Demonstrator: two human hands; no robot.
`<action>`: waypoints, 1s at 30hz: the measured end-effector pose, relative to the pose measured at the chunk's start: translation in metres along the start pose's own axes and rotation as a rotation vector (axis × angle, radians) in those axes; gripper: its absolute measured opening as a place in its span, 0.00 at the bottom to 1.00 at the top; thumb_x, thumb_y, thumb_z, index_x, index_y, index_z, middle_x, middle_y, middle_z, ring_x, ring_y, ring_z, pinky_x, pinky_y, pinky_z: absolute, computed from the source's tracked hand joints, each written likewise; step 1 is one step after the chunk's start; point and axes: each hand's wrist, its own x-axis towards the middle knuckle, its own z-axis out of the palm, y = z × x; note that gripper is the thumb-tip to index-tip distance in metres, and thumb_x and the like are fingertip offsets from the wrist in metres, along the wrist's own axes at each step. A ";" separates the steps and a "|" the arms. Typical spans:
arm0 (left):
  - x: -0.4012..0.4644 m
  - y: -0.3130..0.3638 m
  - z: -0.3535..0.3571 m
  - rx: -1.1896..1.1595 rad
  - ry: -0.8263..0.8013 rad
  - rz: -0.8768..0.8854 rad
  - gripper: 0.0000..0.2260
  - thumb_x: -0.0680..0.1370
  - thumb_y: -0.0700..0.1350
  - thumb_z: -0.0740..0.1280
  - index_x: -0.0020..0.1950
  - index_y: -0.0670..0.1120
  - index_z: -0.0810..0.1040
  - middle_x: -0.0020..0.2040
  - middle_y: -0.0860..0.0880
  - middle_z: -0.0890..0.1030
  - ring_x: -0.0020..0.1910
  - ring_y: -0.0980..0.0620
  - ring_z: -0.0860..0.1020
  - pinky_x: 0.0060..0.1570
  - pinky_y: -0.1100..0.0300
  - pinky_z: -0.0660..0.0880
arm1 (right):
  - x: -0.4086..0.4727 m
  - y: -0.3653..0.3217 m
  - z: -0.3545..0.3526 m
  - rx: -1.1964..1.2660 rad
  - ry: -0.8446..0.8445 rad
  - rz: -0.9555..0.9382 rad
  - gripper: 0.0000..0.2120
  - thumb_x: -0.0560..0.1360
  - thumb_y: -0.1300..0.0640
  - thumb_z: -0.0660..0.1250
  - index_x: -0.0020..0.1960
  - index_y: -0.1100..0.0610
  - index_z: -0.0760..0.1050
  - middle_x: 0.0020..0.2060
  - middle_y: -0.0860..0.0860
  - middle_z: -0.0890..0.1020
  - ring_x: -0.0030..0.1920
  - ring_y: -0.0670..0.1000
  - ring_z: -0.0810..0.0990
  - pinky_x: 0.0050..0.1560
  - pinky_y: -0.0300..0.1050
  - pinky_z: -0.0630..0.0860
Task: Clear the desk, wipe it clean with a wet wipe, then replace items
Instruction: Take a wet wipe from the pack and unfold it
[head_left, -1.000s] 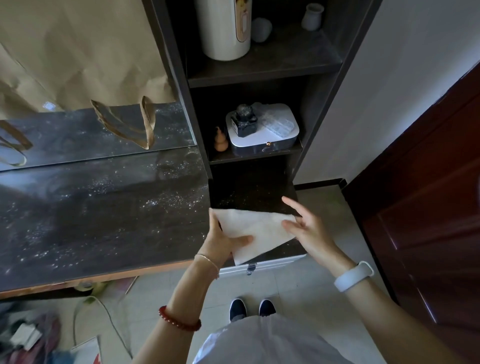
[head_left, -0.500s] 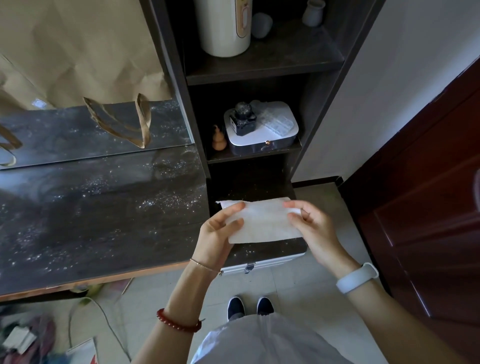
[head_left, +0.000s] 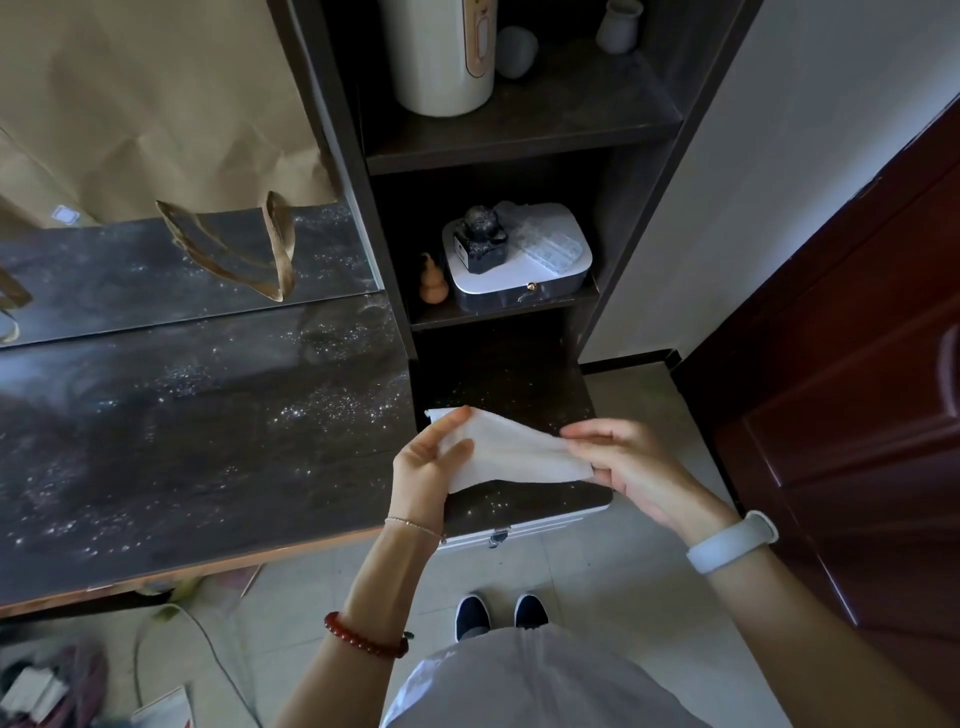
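Note:
A white wet wipe (head_left: 511, 451) is stretched between both hands above the right end of the dark desk (head_left: 197, 447). My left hand (head_left: 426, 467) pinches its left edge between thumb and fingers. My right hand (head_left: 623, 462) pinches its right edge. The wipe is folded into a long, slightly twisted strip. The desk top is dark and glossy, speckled with pale dust.
A brown paper bag (head_left: 156, 114) with handles stands at the back of the desk. The dark shelf unit (head_left: 519, 135) holds a white cylinder (head_left: 441, 52), a white box (head_left: 519, 265) with a black bottle, and a small gourd (head_left: 434, 280). A dark red door (head_left: 857, 364) is on the right.
The wipe went from a loose open sheet to a folded strip held taut between both hands. My hands shifted slightly up over the desk's right end.

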 end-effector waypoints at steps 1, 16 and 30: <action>-0.001 0.001 0.001 0.027 -0.028 0.017 0.16 0.74 0.29 0.62 0.55 0.45 0.79 0.44 0.49 0.81 0.40 0.53 0.77 0.38 0.65 0.78 | 0.000 0.001 0.002 -0.008 0.019 0.022 0.07 0.73 0.65 0.67 0.50 0.57 0.79 0.47 0.54 0.81 0.49 0.51 0.81 0.49 0.44 0.79; 0.002 -0.003 0.004 0.336 -0.322 0.078 0.32 0.70 0.31 0.69 0.70 0.51 0.64 0.53 0.52 0.75 0.47 0.54 0.77 0.46 0.64 0.78 | 0.007 0.018 -0.017 -0.611 -0.133 0.060 0.20 0.72 0.37 0.59 0.57 0.48 0.73 0.47 0.44 0.81 0.53 0.46 0.78 0.55 0.43 0.72; 0.017 -0.011 -0.005 0.100 -0.688 -0.246 0.36 0.65 0.33 0.70 0.70 0.51 0.65 0.57 0.48 0.74 0.53 0.45 0.76 0.57 0.45 0.73 | 0.029 0.071 0.029 0.450 -0.396 0.201 0.43 0.59 0.47 0.79 0.67 0.38 0.58 0.61 0.52 0.77 0.63 0.53 0.73 0.60 0.54 0.68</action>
